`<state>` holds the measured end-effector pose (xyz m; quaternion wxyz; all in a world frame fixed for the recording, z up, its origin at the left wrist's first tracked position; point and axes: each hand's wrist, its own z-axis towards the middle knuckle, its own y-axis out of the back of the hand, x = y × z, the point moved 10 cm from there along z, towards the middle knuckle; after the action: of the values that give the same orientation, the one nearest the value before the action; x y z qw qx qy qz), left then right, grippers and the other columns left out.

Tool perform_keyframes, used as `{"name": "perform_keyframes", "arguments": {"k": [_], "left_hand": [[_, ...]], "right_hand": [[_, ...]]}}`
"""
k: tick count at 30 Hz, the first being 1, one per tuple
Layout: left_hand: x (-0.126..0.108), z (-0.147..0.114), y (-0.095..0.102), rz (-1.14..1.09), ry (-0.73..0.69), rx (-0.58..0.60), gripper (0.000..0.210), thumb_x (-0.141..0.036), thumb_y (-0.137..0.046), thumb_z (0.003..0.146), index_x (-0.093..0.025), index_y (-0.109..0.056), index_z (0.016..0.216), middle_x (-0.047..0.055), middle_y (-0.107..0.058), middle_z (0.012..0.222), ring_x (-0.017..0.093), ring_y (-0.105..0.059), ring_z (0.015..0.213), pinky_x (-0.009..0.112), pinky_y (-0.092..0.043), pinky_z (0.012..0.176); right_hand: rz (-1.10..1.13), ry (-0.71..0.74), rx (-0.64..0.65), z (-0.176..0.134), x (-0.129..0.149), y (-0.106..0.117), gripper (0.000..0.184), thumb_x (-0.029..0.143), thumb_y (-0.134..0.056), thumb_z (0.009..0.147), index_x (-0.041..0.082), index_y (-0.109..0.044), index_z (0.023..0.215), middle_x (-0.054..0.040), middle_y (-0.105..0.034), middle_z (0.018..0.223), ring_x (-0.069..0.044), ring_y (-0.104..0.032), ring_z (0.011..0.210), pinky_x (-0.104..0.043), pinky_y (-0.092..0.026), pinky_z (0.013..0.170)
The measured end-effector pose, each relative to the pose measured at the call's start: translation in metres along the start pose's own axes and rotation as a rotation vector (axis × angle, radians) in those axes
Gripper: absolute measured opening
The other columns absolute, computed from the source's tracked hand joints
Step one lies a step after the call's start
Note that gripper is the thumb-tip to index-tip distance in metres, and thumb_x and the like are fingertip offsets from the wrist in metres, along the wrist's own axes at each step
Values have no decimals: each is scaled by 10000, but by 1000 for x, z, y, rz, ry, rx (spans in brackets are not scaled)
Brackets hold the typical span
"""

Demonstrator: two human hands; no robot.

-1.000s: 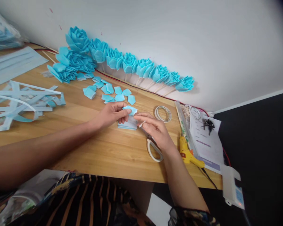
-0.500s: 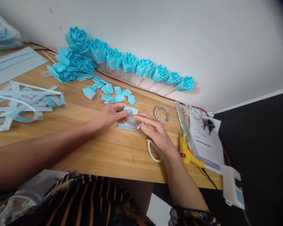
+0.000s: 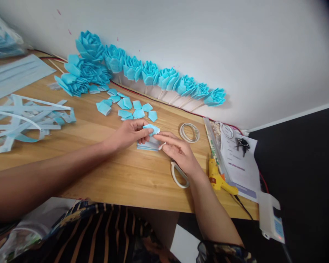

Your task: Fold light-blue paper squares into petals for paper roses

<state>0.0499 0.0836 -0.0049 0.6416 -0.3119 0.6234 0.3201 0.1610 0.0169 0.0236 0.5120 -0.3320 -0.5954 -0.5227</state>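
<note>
My left hand [image 3: 131,132] is closed, pinching a small light-blue fabric petal [image 3: 152,129] between thumb and fingers. My right hand [image 3: 178,148] reaches in from the right, its fingertips at the petal's lower right edge. Between its thumb and fingers shows a small white strip [image 3: 162,146]; what it is made of I cannot tell. Below the hands lies a folded, pleated pale-blue piece [image 3: 148,147], partly covered by them. Scissors [image 3: 180,175] rest under my right wrist, with only the white handle in plain sight.
Loose blue petals [image 3: 138,113] lie beyond my hands. Blue fabric flowers [image 3: 150,73] on sticks lean along the wall. Cut strips [image 3: 22,120] lie left. At right are a tape roll [image 3: 189,133], a yellow glue gun [image 3: 214,175], papers [image 3: 235,160] and keys [image 3: 242,143].
Almost nothing differs. The white strip at my right thumb has shifted very slightly; both hands stay at the petal.
</note>
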Motion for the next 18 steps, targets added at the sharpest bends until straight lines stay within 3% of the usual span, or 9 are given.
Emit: {"name": "perform_keyframes", "arguments": {"k": [8,18], "left_hand": [[0,-1,0,19,11,-15,218,-323,-614,849,-139,-583,736,0,-619,619,82,-549,535,195,-459,517],[0,-1,-2,57,5,9,240,-327,-595,866,-142,-587,713,1,-602,606,85,-548,539,192,-458,515]], "right_hand": [[-21,18,-37,-2,5,6,302,425,-593,911,315,-701,1172,-50,-554,1370,-238,-527,1260,-386,-507,967],[-32,-43,-32,-1,1,2,344,421,-606,898,297,-689,1208,-58,-586,1297,-210,-572,1155,-348,-523,918]]}}
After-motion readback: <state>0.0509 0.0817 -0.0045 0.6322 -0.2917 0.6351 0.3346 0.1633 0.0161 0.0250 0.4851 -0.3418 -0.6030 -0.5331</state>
